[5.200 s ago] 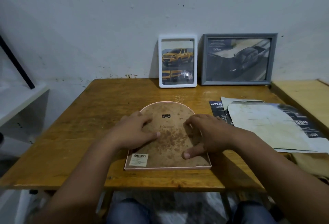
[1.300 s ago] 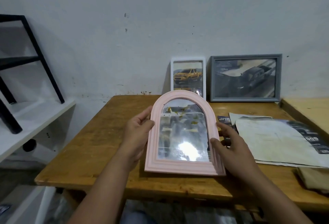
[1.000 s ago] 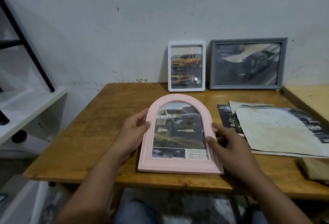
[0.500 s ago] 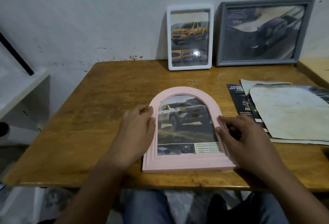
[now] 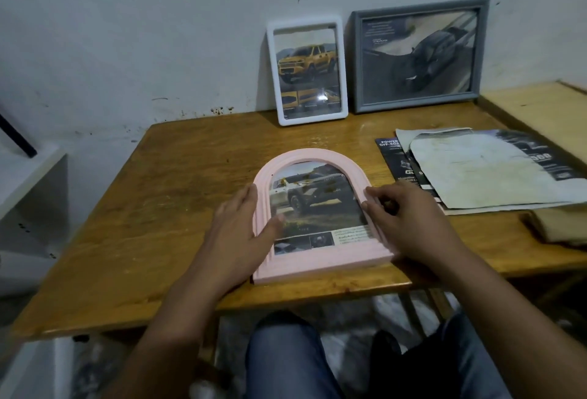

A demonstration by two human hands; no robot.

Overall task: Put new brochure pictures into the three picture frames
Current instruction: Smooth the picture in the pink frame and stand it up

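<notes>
A pink arched picture frame (image 5: 317,267) lies face up at the lower centre of the view, near the front edge of a worn brown wooden desk (image 5: 165,208), and it holds a brochure picture of a pale off-road truck (image 5: 313,205) with a strip of small print along its bottom. The left hand (image 5: 236,240) lies flat with straight fingers along the frame's left side, its thumb stretched over the rim onto the glass. The right hand (image 5: 409,224) rests against the frame's right side with its fingers loosely bent, the fingertips touching the rim; it grips nothing. At the upper centre, a white rectangular picture frame (image 5: 273,71) with a yellow truck picture stands leaning against the whitish wall (image 5: 143,33). Just to its right a wider grey rectangular picture frame (image 5: 357,62) with a dark car picture leans against the same wall. At the right of the view, a loose pile of dark brochures and stained pale paper sheets (image 5: 476,170) lies on the desk, apart from the right hand. A folded tan cloth (image 5: 559,224) sits at the right edge. Blue jeans-clad knees (image 5: 286,360) show below the desk's front edge.
</notes>
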